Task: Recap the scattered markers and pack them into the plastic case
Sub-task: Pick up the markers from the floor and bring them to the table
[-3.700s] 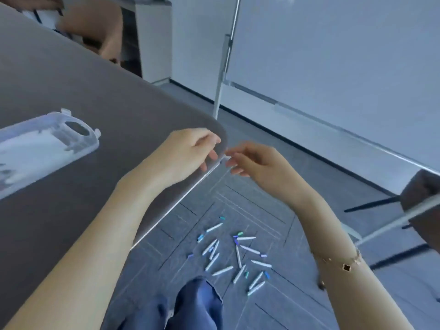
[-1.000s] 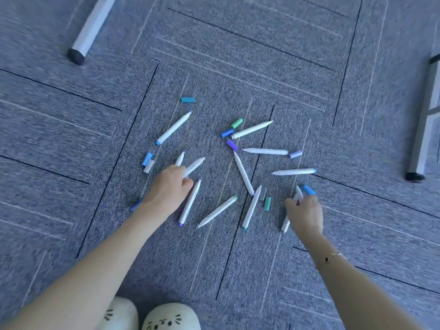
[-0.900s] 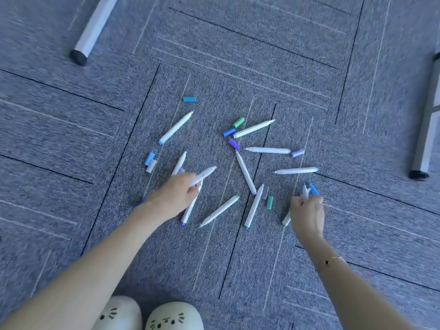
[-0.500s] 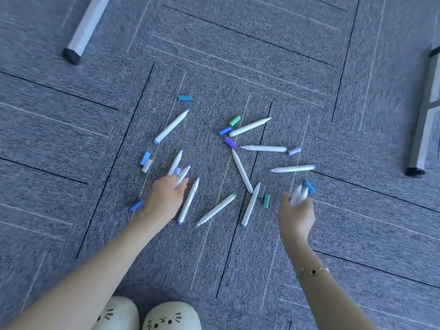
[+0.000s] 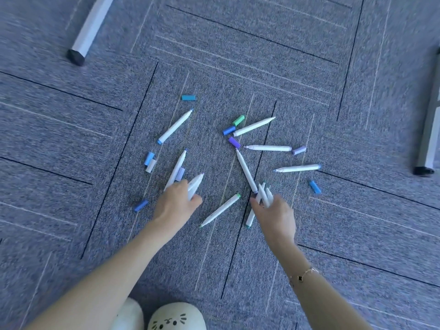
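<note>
Grey carpet [image 5: 309, 67] carries the uncapped markers [image 5: 267, 148] and loose caps [image 5: 188, 98]; gathering is underway. The left hand [image 5: 175, 204] grips two markers, the right hand [image 5: 276, 214] several. Next, probably the marker [image 5: 220, 210] at six o'clock.

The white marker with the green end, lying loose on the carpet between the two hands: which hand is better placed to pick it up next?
Probably the right hand: the marker with the green end lies close beside its fingers. The left hand is about as near, but already grips a bundle of markers.
</note>
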Demonstrator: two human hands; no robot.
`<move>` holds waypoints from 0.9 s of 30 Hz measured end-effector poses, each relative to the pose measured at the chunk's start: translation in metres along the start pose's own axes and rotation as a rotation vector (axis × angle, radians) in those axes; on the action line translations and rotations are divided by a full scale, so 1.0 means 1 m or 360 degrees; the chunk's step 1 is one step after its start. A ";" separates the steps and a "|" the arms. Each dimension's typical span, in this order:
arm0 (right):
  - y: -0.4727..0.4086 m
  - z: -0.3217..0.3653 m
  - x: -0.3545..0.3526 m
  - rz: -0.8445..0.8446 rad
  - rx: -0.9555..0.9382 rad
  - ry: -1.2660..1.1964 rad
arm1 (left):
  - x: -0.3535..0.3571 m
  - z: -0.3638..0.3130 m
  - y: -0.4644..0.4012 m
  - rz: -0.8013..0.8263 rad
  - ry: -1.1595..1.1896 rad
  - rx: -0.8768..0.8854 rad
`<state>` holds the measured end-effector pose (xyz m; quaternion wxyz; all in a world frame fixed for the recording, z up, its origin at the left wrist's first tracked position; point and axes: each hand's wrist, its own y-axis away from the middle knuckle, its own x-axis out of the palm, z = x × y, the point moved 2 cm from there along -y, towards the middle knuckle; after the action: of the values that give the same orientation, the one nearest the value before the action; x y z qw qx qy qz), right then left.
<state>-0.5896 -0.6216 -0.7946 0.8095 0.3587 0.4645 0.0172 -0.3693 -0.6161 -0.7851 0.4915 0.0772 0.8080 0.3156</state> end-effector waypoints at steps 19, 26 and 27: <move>-0.012 0.041 -0.014 -0.0041 -0.0353 -0.0285 | -0.044 0.017 -0.046 -0.0286 0.0027 -0.0071; -0.040 0.068 -0.011 -0.0021 -0.0481 0.0110 | -0.033 0.011 -0.052 -0.0046 0.0103 -0.0167; -0.042 0.072 -0.009 0.0014 -0.0459 0.0184 | -0.036 0.011 -0.052 -0.0064 0.0111 -0.0149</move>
<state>-0.5522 -0.6968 -0.7909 0.8244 0.2391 0.5016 0.1080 -0.3325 -0.6679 -0.7925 0.4724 0.0267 0.8104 0.3455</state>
